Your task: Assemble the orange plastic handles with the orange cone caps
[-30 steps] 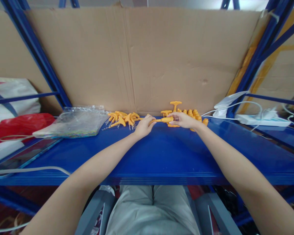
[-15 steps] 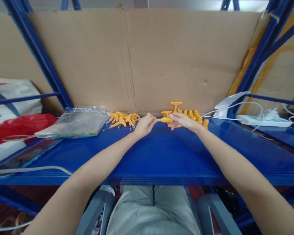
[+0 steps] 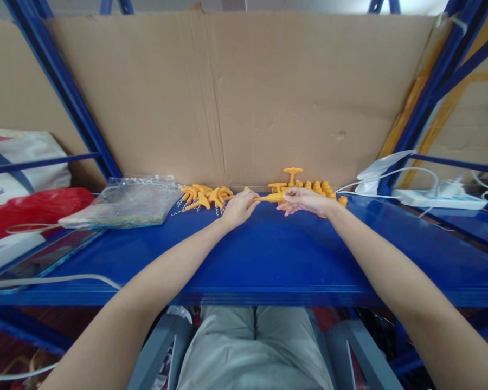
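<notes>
Between my two hands, a yellow plastic corkscrew (image 3: 270,199) lies level just above the blue shelf. My left hand (image 3: 241,207) is closed around its left end, which my fingers mostly hide. At the other end, the thumb and forefinger of my right hand (image 3: 303,201) pinch the yellow sleeve, the other fingers loosely spread. Left of my left hand lies a pile of yellow T-handled corkscrews (image 3: 203,197) with bare metal spirals. Behind my right hand, one yellow corkscrew (image 3: 293,174) stands with its T-handle up, beside several yellow ribbed sleeves (image 3: 321,188) partly hidden by the hand.
A stack of clear plastic bags (image 3: 130,203) lies on the blue shelf (image 3: 264,254) at left, near a red bag (image 3: 40,211). Cardboard (image 3: 309,97) closes off the back. At right are a white power strip (image 3: 439,199) and cables. Blue uprights flank both sides.
My right hand has turned slightly, its lower fingers spreading a little toward the front, while still at the sleeve. My left hand has stayed in place on the corkscrew.
</notes>
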Available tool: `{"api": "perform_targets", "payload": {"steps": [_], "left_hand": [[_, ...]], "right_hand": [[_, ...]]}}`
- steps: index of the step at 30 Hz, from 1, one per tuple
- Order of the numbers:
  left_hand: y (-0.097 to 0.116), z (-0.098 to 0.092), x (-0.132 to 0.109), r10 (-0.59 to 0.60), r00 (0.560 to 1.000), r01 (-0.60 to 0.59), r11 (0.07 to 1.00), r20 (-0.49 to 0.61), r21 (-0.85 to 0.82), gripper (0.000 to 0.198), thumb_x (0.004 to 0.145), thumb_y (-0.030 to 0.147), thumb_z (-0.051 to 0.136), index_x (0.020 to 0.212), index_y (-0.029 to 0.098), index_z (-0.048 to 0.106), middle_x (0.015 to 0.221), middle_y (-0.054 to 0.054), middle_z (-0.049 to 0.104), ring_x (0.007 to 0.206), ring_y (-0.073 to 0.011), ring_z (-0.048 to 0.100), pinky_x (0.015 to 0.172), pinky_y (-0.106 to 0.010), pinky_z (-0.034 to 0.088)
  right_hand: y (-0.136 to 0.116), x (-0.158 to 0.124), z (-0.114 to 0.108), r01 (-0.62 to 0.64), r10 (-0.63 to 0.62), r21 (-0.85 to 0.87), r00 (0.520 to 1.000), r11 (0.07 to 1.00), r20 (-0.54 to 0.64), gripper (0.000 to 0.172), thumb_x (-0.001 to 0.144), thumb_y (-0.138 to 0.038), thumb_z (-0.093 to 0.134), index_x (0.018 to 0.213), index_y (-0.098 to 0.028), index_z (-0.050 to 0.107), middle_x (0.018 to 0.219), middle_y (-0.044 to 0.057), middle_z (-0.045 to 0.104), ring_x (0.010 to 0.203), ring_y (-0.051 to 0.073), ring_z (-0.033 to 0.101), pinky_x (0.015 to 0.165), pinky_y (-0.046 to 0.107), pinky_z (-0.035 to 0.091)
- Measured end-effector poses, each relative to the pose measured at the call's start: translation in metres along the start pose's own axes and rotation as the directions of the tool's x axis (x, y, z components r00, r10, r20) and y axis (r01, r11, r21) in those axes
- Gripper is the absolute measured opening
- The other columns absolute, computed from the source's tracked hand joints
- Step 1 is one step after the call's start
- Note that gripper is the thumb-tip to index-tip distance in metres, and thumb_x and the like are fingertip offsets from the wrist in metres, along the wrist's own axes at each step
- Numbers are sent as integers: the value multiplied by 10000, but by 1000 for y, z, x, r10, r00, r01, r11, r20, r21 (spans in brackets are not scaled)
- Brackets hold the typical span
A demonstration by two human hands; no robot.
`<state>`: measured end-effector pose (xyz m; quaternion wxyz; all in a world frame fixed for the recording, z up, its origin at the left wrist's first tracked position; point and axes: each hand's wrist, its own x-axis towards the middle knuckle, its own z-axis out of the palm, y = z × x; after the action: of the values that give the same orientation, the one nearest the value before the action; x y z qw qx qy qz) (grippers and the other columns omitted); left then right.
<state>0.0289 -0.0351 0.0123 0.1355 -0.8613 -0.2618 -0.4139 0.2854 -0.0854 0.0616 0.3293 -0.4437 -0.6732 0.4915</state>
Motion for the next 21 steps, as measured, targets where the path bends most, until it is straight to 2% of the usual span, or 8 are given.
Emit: {"api": "perform_targets", "payload": {"steps": [6,9,11,14,16,18,21], "left_hand": [[0,2,0,3,1000,-3,1000,-6,2,136,984,261,516,990,183,628,909,-53,651,893,-199,654,811,-334,539],[0,3,0,-8,1000,8,1000,-13,-9,139,985,266,518,983,184,630,905,-53,655,897,-199,654,806,-329,537],[0,3,0,-13,1000,13,1000,-12,-22,143,986,269,518,974,182,632,905,-54,658,889,-197,656,799,-324,536],[0,4,1,-26,1000,26,999,2,-27,152,988,270,513,971,184,638,902,-52,660,889,-194,656,799,-321,536],[-1,4,1,-32,999,32,999,10,-27,158,989,270,510,975,183,641,901,-52,662,890,-193,655,798,-319,536],[-1,4,1,-36,999,36,999,13,-27,162,989,273,509,981,183,644,904,-53,663,894,-193,653,801,-318,536],[0,3,0,-41,999,41,999,10,-24,168,991,282,506,986,186,645,913,-53,663,907,-191,649,810,-316,535]], "right_hand": [[0,3,4,-46,45,-26,999,999,-29,329,995,-469,511,866,-176,586,926,124,771,662,141,694,678,260,554],[1,5,5,-61,58,-61,997,996,-50,421,970,-567,503,880,-170,612,917,135,767,642,150,684,648,271,551],[0,3,4,-67,60,-102,995,993,-76,441,959,-592,506,937,-171,637,971,143,762,675,164,694,679,299,561],[-1,0,2,-46,31,-149,994,988,-105,356,939,-502,603,1135,-205,627,1093,118,743,777,179,713,744,327,569],[1,0,0,-20,3,-158,994,987,-111,419,883,-379,712,1249,-233,570,1129,91,726,798,162,711,739,305,571],[3,2,-2,12,-30,-155,993,988,-116,495,822,-296,776,1256,-229,547,1092,71,722,758,136,697,690,268,566],[7,7,-3,66,-88,-159,987,985,-134,389,815,-303,779,1138,-212,583,979,44,732,688,109,671,612,224,537]]}}
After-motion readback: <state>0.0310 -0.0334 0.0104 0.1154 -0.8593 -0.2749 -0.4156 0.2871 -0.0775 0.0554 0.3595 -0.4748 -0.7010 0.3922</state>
